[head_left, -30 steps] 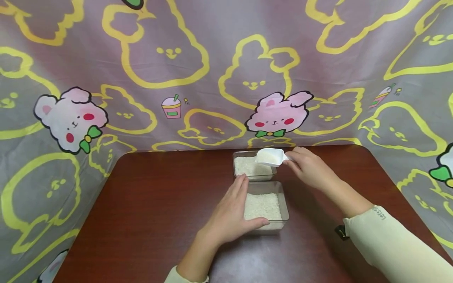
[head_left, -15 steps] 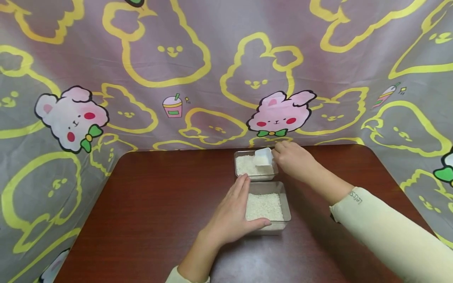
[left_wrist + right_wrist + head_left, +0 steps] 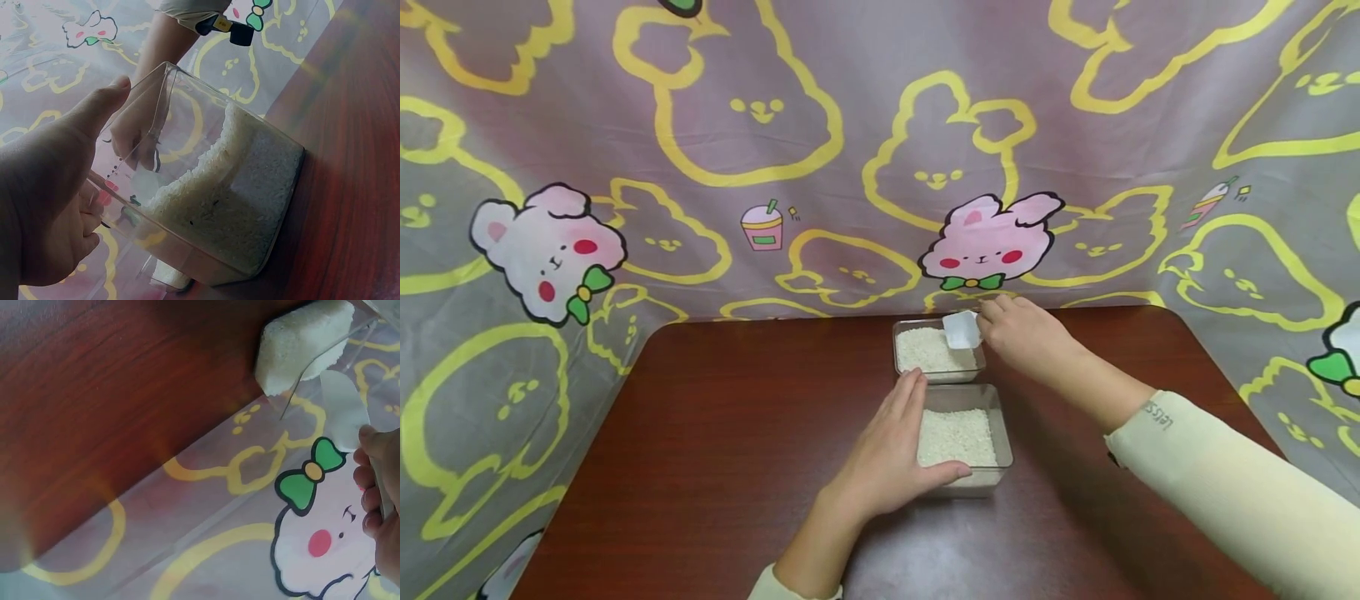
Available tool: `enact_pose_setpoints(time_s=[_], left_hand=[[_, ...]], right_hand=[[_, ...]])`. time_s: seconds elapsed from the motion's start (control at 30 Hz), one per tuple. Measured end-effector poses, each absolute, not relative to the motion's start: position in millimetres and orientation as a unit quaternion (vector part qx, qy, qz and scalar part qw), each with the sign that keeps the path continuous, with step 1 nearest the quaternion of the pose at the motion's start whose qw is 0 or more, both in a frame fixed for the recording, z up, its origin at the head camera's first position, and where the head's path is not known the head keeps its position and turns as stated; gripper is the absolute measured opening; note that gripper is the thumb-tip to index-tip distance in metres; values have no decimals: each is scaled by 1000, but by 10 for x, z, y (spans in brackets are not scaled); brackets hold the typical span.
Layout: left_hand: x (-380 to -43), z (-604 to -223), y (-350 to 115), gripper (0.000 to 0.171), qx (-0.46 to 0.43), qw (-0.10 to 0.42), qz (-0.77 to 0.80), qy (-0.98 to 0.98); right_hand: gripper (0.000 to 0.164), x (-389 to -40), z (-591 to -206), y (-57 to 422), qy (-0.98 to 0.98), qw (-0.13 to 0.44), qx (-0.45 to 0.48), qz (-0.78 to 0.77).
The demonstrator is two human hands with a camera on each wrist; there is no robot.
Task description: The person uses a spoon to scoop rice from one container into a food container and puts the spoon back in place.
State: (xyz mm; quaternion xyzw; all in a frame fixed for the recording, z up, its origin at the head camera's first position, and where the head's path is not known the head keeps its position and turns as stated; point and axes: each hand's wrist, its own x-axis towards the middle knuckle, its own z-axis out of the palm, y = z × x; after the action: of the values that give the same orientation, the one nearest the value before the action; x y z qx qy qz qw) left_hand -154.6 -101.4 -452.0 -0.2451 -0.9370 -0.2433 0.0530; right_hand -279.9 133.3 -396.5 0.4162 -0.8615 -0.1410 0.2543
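My right hand grips the handle of a white scoop, which is tipped over the right side of the far clear container. Rice fills much of that container. In the right wrist view, the scoop's bowl hangs beside the rice, and curled fingers wrap its handle. My left hand holds the nearer clear container, thumb at the near rim and fingers along the left wall. Rice lies inside it, sloping in the left wrist view.
Both containers stand one behind the other on a dark reddish-brown table. A cartoon-patterned curtain hangs along the table's back edge and both sides. The right sleeve reaches over the table's right part.
A second ago the scoop lay level with rice in it; my right hand has turned it and moved left, and rice has gone from it over the far container. My left hand stayed put.
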Motion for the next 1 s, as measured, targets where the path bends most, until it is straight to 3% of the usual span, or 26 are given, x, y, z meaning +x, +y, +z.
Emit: enact_pose_setpoints(time_s=[0.27, 0.53, 0.77, 1.0], left_hand=[[-1524, -4532, -991, 115, -240, 41, -258, -935], [-1536, -4504, -1000, 116, -239, 34, -260, -935], [-1555, -4502, -1006, 115, -238, 38, -269, -933], [-1557, -4507, -988, 114, -229, 32, -284, -930]], right_hand=[[17, -2705, -3910, 1565, -929, 161, 326, 72], [22, -2320, -3553, 1764, -942, 114, 285, 135], [20, -1970, -3288, 1714, -918, 113, 363, 115], [22, -1811, -3378, 1478, -873, 125, 471, -15]])
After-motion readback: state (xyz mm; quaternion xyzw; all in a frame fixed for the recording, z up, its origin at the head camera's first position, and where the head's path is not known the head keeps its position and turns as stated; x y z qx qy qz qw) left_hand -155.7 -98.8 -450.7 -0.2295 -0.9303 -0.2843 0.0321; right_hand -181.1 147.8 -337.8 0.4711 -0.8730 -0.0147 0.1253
